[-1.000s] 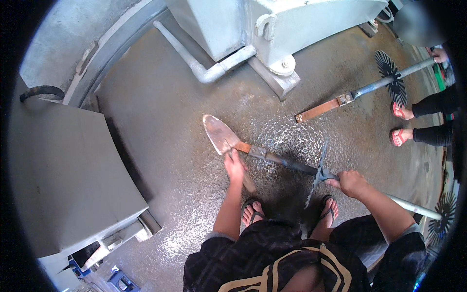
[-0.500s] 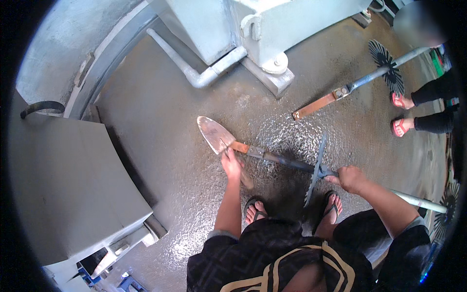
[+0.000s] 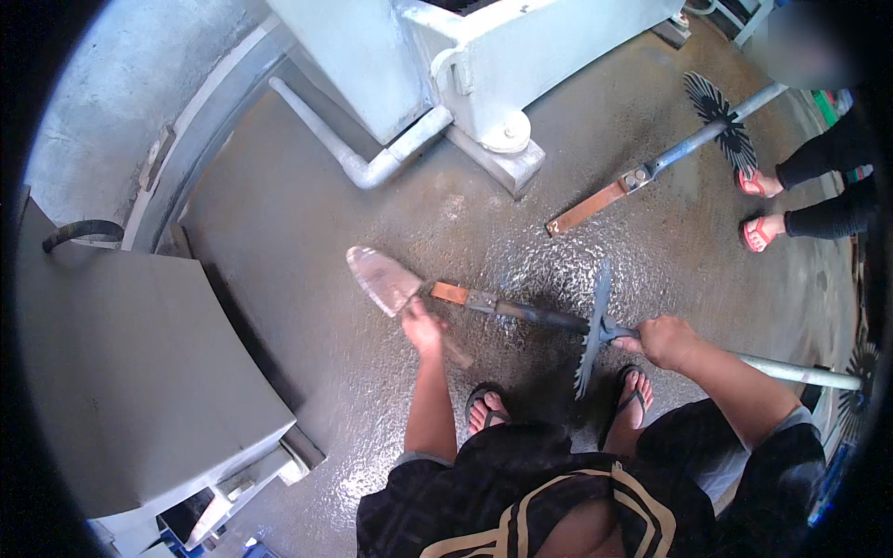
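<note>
My left hand (image 3: 423,330) is closed round a trowel with a pointed, worn metal blade (image 3: 382,281). Its handle (image 3: 458,352) shows below my fingers, slightly blurred. To the right of the blade, a small gap away, is the copper-coloured flat end (image 3: 449,294) of a long metal pole (image 3: 544,316). My right hand (image 3: 668,342) wraps round this pole just behind a dark toothed disc (image 3: 593,335) mounted on it. Past my right hand, a pale pole section (image 3: 800,374) runs off to the right.
A similar pole (image 3: 688,149) with a toothed disc (image 3: 721,123) extends from beside a person in red sandals (image 3: 758,232). Grey machinery (image 3: 372,56) with a bent pipe (image 3: 363,169) stands ahead; a grey metal housing (image 3: 139,363) is at left. The floor (image 3: 307,307) is wet.
The trowel in my left hand has moved left and slightly nearer me, away from the copper-coloured pole end it overlapped in view. My right hand keeps its grip on the pole.
</note>
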`<state>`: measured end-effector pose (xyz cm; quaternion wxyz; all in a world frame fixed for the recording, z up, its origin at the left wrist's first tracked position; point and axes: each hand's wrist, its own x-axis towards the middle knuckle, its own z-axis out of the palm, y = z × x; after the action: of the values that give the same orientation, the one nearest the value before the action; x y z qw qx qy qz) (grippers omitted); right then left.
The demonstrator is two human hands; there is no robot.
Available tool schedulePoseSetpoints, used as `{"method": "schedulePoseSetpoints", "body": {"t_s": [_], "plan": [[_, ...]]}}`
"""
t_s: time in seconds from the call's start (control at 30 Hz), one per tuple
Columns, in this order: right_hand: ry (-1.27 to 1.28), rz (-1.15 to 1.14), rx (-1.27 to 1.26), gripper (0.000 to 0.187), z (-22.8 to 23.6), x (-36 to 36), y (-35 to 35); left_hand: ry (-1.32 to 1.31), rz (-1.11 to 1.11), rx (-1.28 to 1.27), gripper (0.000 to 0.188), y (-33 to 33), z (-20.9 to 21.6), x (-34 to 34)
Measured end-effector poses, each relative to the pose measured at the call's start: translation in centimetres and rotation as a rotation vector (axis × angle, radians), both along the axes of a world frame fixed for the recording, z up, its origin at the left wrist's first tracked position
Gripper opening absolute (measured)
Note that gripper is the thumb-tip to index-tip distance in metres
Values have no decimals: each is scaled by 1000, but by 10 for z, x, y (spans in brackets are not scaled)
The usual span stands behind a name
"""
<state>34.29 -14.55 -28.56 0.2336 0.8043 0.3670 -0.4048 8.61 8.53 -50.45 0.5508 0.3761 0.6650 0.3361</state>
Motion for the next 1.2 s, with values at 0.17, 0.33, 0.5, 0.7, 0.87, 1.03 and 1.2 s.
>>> {"method": "schedulePoseSetpoints", "body": {"t_s": [0.17, 0.33, 0.5, 0.7, 0.87, 1.03, 1.2], "plan": [[-84, -30, -14, 73, 33, 21, -17, -98, 68, 106, 26, -6, 34, -13], [-261, -10, 111, 67, 74, 47, -53, -167, 44, 110, 26, -11, 28, -27], [-426, -59, 338, 52, 115, 69, -104, -168, 4, 89, 26, -24, 23, -29], [-753, -248, 560, 48, 148, 98, -187, -155, -29, 11, 30, -33, 18, -17], [-865, -246, 934, 40, 171, 118, -213, -110, -58, 48, 33, -28, 29, -29], [-988, -371, 978, 41, 191, 151, -241, -112, -92, 92, 32, -28, 27, -23], [-1036, -433, 907, 41, 211, 160, -242, -172, -79, 101, 31, -31, 22, -26]]}}
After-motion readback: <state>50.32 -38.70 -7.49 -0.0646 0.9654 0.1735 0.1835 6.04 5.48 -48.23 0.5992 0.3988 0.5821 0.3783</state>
